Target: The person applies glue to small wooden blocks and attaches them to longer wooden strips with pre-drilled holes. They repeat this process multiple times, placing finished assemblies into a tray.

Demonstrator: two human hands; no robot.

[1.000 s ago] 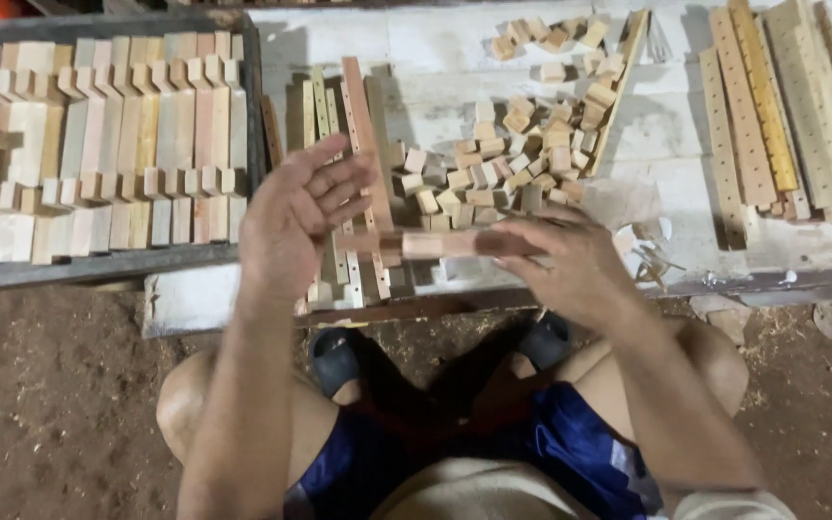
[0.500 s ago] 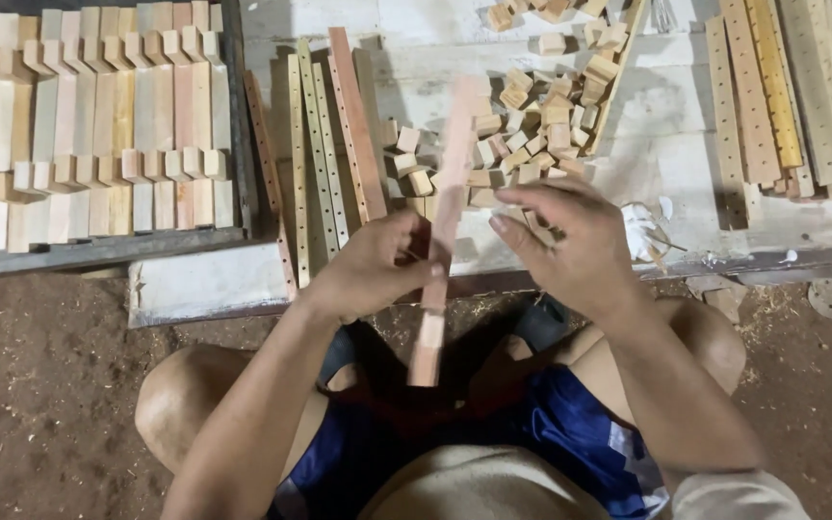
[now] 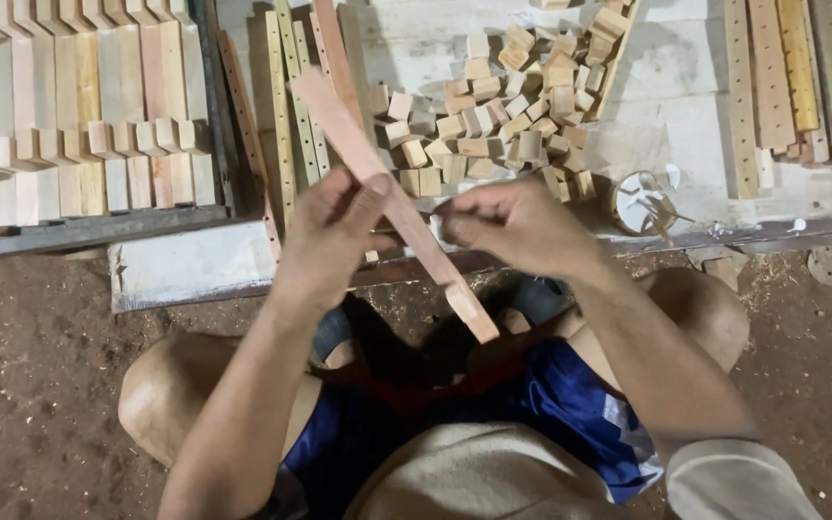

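Hands: left hand (image 3: 334,231) in clenched grip on slanted wooden strip (image 3: 387,197), right hand (image 3: 517,226) pinching it, above workboard edge (image 3: 195,279).

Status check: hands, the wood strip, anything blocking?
Left hand gripping wood strip mid-length, strip slanted. Right hand pinching beside it. Pile of small blocks on board beyond, nothing between.

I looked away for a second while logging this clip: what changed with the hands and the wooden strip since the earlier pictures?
The wooden strip, held crosswise a second ago and then nearly upright, now slants from upper left to lower right. The left hand, open and lifted at first, has closed its grip on the strip; the right hand stays at its middle. The pile of small wooden blocks and the drilled slats lie as before.
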